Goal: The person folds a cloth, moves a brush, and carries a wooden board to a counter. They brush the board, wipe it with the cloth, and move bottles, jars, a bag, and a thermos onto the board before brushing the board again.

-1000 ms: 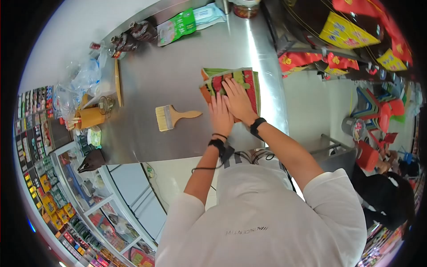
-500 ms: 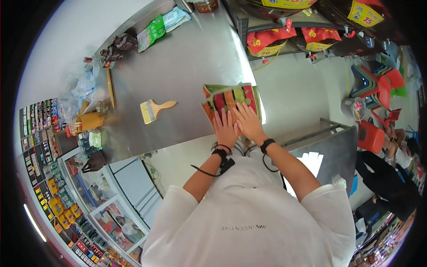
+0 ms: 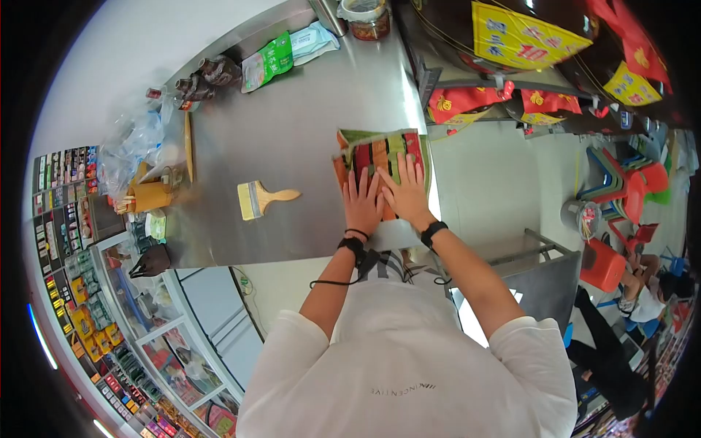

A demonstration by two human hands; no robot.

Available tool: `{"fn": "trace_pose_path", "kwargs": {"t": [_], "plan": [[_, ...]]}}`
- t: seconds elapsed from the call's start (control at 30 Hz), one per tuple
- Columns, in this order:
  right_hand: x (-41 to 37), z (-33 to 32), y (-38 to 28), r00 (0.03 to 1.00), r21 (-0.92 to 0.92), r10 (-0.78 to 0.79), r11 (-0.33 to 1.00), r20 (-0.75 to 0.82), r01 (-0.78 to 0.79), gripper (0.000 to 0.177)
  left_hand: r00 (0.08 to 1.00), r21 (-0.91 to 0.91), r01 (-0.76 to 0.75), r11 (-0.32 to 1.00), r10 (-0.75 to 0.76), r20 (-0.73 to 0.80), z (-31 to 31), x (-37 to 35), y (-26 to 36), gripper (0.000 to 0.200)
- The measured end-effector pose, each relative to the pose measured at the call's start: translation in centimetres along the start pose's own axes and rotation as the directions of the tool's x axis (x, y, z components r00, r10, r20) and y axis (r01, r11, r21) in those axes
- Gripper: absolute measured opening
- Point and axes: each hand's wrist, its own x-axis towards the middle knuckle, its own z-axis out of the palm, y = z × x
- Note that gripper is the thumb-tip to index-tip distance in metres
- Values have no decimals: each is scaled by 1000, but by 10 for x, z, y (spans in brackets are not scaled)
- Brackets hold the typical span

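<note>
A stainless steel counter (image 3: pixel 292 131) runs from the top centre of the frame down to the middle. Near its right edge lies a folded striped cloth (image 3: pixel 376 150) in red, orange and green. Left of the cloth, well apart from it, a flat brush (image 3: pixel 264 197) lies with its wooden handle pointing right. At the far end sit a green packet (image 3: pixel 266 62), a pale blue packet (image 3: pixel 312 38) and a lidded jar (image 3: pixel 367 18). Along the left edge are dark bottles (image 3: pixel 208 77), a long wooden stick (image 3: pixel 188 146), clear plastic bags (image 3: pixel 135 142) and what looks like a wooden holder (image 3: pixel 150 196).
</note>
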Motion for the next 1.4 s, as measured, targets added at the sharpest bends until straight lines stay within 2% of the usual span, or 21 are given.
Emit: {"fn": "trace_pose_path", "kwargs": {"t": [0.3, 0.33, 0.5, 0.67, 0.9, 1.1, 1.4], "plan": [[203, 33, 62, 994, -33, 48, 998, -98, -51, 58, 986, -61, 17, 998, -28, -166, 14, 206, -67, 51], [222, 36, 67, 994, -102, 59, 992, -96, -69, 58, 981, -70, 18, 997, -31, -190, 16, 225, -74, 48], [294, 48, 85, 985, -106, 63, 991, -158, -80, 56, 970, -79, 55, 995, -72, -232, 22, 295, -95, 45], [319, 51, 88, 980, -136, 49, 988, -191, -76, 55, 963, -61, 90, 994, -103, -250, 25, 312, -100, 44], [272, 48, 73, 988, -171, 24, 984, -152, -50, 53, 961, -48, 50, 998, -61, -268, 26, 266, -92, 45], [165, 33, 35, 993, -101, 15, 995, -114, -27, 54, 988, -18, 30, 999, -32, -149, 12, 149, -60, 49], [-45, 19, -28, 997, -31, 54, 998, -57, -56, 53, 998, -14, 42, 999, -43, -40, 0, -55, 11, 50]]}}
